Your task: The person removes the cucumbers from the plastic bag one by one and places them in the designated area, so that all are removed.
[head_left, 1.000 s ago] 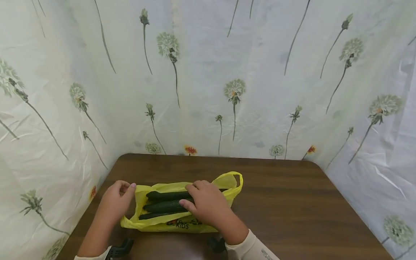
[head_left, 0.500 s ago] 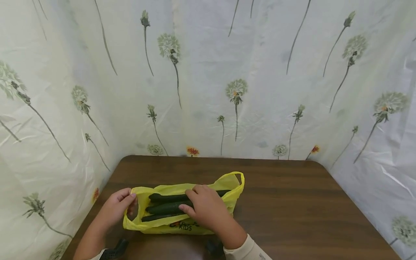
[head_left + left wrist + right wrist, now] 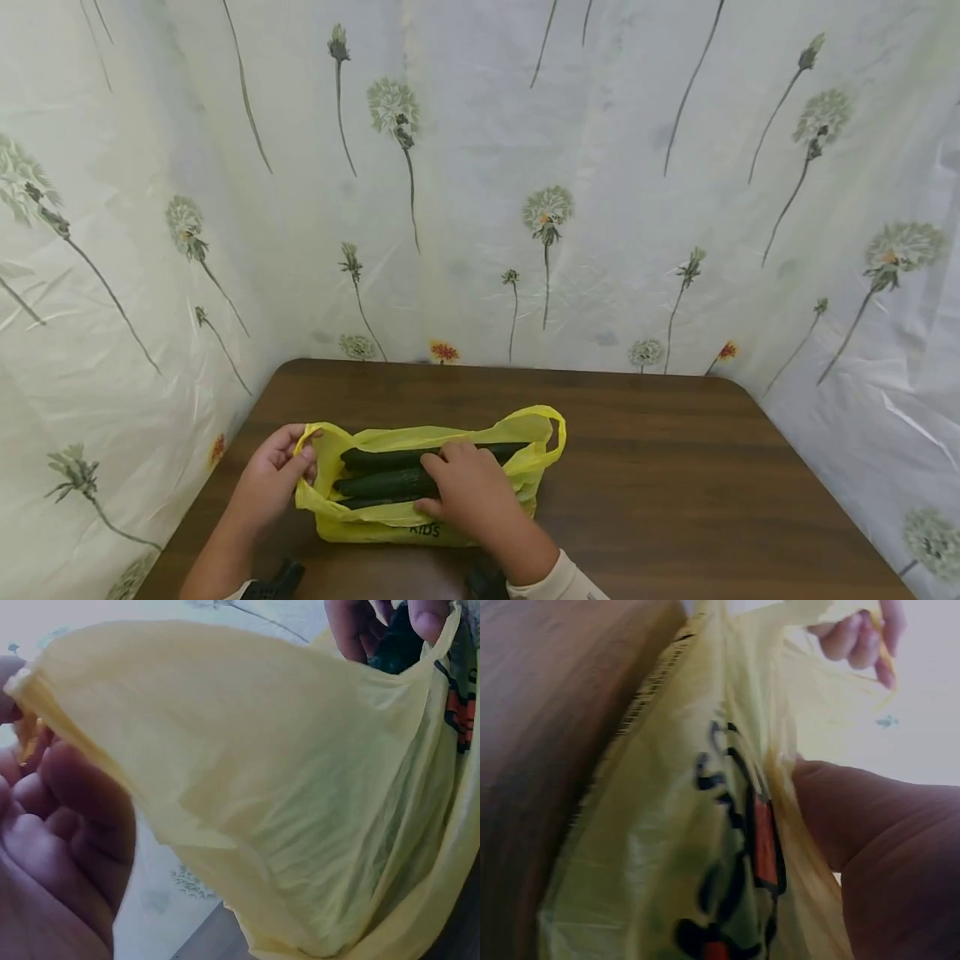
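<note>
A yellow plastic bag (image 3: 360, 529) with dark lettering lies along the table, its mouth facing up. Several dark green cucumbers (image 3: 384, 483) lie side by side inside it. My left hand (image 3: 266, 475) pinches the bag's left handle and holds it raised; the left wrist view shows this hand (image 3: 67, 832) beside the stretched plastic. Inside the mouth, my right hand (image 3: 476, 492) bends over the cucumbers, fingers toward the back and thumb in front. A dark green cucumber (image 3: 397, 645) shows between those fingers and thumb in the left wrist view. The right fingertips are partly hidden.
The brown wooden table (image 3: 660, 492) extends to the right of the bag. The bag's right handle loop (image 3: 557, 433) stands up unheld. A flower-printed plastic sheet (image 3: 465, 167) hangs behind the table and on both sides.
My left hand has taken hold of the left handle and drawn it up, so the bag's left end stands higher. My right hand stays over the cucumbers, shifting slightly toward me.
</note>
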The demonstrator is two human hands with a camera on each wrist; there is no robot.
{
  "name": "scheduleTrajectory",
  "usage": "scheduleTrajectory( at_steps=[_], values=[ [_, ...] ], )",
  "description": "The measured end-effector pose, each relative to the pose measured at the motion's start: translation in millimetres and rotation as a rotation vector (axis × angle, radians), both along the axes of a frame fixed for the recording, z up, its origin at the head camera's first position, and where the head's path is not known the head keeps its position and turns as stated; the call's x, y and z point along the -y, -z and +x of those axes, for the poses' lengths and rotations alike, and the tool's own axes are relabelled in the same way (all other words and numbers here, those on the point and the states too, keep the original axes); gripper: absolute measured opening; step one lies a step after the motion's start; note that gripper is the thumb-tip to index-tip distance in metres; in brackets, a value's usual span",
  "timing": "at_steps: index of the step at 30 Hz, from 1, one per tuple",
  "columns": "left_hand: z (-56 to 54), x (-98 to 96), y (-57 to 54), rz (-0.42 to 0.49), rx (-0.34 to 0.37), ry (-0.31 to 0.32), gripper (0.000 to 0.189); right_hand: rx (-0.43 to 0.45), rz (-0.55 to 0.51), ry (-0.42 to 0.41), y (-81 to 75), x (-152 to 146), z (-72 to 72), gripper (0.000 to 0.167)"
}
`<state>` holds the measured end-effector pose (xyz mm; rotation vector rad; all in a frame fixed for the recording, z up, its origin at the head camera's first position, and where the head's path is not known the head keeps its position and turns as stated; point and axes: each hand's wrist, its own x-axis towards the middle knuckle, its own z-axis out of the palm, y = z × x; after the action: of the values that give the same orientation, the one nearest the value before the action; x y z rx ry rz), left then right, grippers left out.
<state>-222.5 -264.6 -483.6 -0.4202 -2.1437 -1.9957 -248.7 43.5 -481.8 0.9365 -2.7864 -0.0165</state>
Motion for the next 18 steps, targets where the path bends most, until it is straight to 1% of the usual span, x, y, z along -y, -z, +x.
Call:
scheduleTrajectory(
  at_steps=[2, 4, 8, 12, 18],
  values=[
    [0.3, -0.5, 1.6, -0.004, -0.027, -0.014, 0.026, -0.010, -0.004, -0.002, 1.8, 0, 0.4, 0.057],
    [0.9, 0.3, 2.6, -0.010, -0.046, -0.015, 0.027, -0.018, -0.017, 0.002, 2.9, -1, 0.4, 0.054],
    [2.1, 3.8, 2.7, -0.004, -0.064, 0.014, 0.037, -0.020, -0.029, 0.009, 4.2, -2, -1.1, 0.048],
    [2.4, 5.8, 1.9, 0.005, -0.071, 0.040, 0.041, -0.004, -0.019, 0.019, 6.9, -1, -2.7, 0.045],
    [2.0, 7.2, 1.8, 0.022, -0.064, 0.041, 0.043, 0.016, -0.019, 0.034, 11.9, 1, -5.4, 0.047]
  ],
)
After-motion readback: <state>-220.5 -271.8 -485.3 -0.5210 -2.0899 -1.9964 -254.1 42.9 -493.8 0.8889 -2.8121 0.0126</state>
